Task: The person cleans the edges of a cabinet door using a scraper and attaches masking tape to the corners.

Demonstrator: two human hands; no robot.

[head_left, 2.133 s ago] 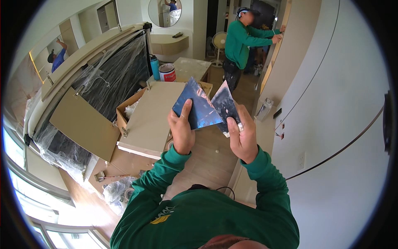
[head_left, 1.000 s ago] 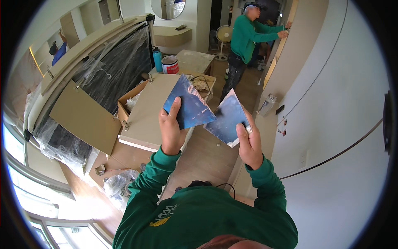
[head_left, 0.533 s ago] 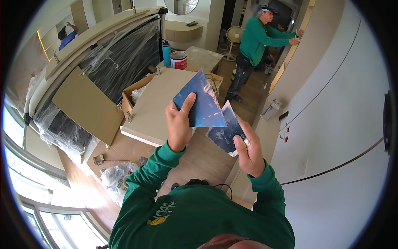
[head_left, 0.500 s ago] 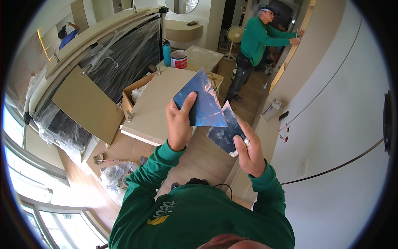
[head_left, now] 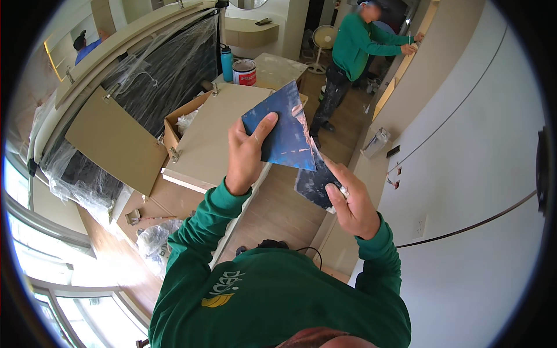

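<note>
Blue metal, 2 flat blades held up in front of the chest. The upper blade (head_left: pixel 282 129) is pinched in the left hand (head_left: pixel 246 153), thumb on its face, fingers behind; face is blue with pale smears. The lower blade (head_left: pixel 316 182) sits in the right hand (head_left: pixel 351 206), thumb pressed on its near edge, and its top tucks under the upper one's lower edge. The edges meet at an angle, probably so 1 can scrape the other. Both hands are clamped tight, arms raised off the work surface.

Below and left lies a tan board (head_left: pixel 217 130) across an open cardboard box (head_left: pixel 177 124). Far behind it stand a red paint can (head_left: pixel 244 71) and a blue bottle (head_left: pixel 227 62). Far right, a person in a green top (head_left: pixel 354 43) works at the white wall (head_left: pixel 464 145).
</note>
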